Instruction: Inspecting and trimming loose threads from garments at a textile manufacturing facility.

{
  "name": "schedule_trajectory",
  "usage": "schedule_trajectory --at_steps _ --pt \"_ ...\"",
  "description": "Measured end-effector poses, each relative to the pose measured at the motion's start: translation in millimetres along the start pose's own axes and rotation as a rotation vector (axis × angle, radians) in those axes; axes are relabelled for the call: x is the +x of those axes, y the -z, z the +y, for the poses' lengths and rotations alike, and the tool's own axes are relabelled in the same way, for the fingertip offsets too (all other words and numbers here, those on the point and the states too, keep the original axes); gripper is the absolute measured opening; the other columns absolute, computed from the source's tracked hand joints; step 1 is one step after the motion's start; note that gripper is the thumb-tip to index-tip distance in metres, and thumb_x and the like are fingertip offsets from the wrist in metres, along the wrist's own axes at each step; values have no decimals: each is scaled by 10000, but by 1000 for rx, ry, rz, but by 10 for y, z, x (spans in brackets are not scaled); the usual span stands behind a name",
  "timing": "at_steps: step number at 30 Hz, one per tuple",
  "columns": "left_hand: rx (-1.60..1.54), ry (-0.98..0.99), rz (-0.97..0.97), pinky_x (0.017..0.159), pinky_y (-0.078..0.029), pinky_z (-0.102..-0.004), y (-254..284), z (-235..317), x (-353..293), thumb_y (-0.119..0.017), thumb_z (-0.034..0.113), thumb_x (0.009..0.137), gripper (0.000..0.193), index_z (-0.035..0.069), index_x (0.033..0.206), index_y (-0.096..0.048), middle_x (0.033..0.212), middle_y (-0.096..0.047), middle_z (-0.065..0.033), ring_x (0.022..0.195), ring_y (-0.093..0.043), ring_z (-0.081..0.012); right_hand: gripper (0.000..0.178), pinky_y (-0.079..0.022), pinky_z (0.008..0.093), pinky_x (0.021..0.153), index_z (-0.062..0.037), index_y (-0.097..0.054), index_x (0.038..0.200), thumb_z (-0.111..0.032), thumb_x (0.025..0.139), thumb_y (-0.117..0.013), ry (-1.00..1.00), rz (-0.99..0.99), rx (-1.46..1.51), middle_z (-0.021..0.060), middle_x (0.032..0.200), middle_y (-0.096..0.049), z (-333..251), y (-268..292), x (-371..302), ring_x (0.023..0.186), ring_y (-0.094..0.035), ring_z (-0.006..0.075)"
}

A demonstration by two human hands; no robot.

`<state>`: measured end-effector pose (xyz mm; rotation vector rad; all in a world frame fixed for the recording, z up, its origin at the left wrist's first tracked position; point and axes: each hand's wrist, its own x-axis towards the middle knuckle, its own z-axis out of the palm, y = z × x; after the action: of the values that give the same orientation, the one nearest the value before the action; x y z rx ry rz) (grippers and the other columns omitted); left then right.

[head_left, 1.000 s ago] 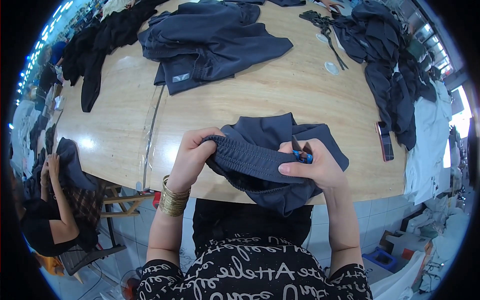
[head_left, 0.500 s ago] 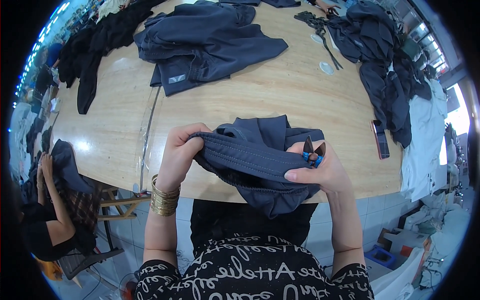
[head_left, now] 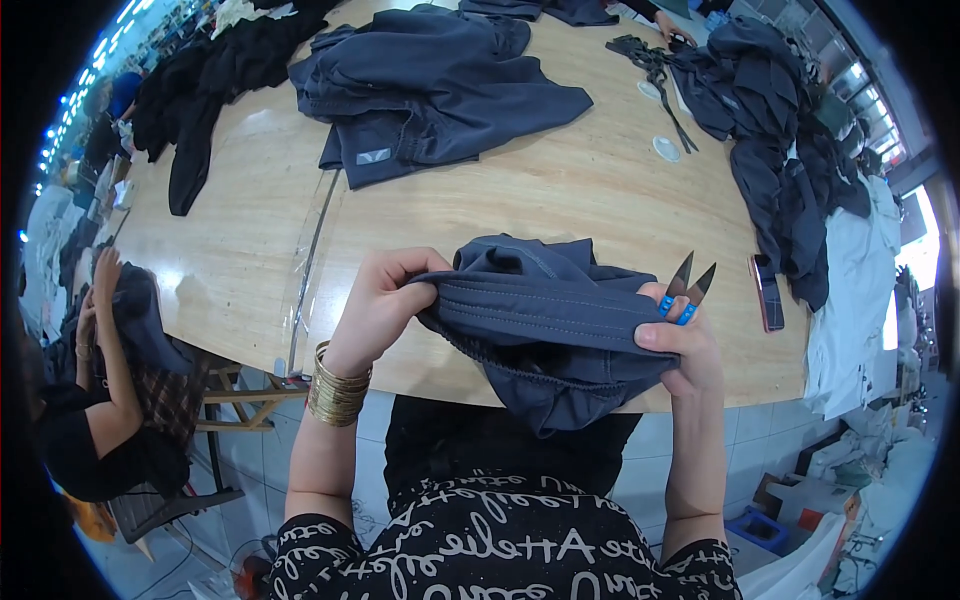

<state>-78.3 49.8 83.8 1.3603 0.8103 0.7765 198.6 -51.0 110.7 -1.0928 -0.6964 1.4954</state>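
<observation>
Right hand [head_left: 694, 350] has shifted rightward — it and left hand [head_left: 385, 300] clamp waistband [head_left: 540, 308], long axis running left to right.

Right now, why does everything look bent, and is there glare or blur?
Head view: the fisheye lens bows the front edge of the wooden tabletop and blackens the corners; head view, left: pale glare on the tabletop; head view, far right: a washed-out bright opening; head view, centre: the stitched waistband looks fairly sharp.
</observation>
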Motion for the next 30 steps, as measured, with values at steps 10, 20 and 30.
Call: schedule_trajectory --at_steps 10,20,30 --pt "-124 54 -107 657 -430 -197 -106 -8 -50 -482 16 758 204 -26 892 -629 789 -595 3 702 -516 -57 239 -459 201 618 -5 -602 809 31 615 -736 -2 42 -79 35 723 -615 -14 40 -45 643 -570 76" --pt "-201 172 -349 722 -455 -189 -394 -14 -75 -720 113 783 222 -11 950 -642 860 -632 7 778 -557 -47 212 -345 171 559 -18 -616 781 -48 629 -761 129 69 -573 -26 729 -562 9 -5 -152 628 -465 27" --pt "-355 186 -278 730 -468 -194 -560 -22 -112 -679 97 816 156 -16 913 -635 847 -628 4 774 -559 -41 206 -393 236 503 -68 -652 848 -9 663 -721 723 129 -1016 19 716 -555 164 -352 -269 572 -509 129"
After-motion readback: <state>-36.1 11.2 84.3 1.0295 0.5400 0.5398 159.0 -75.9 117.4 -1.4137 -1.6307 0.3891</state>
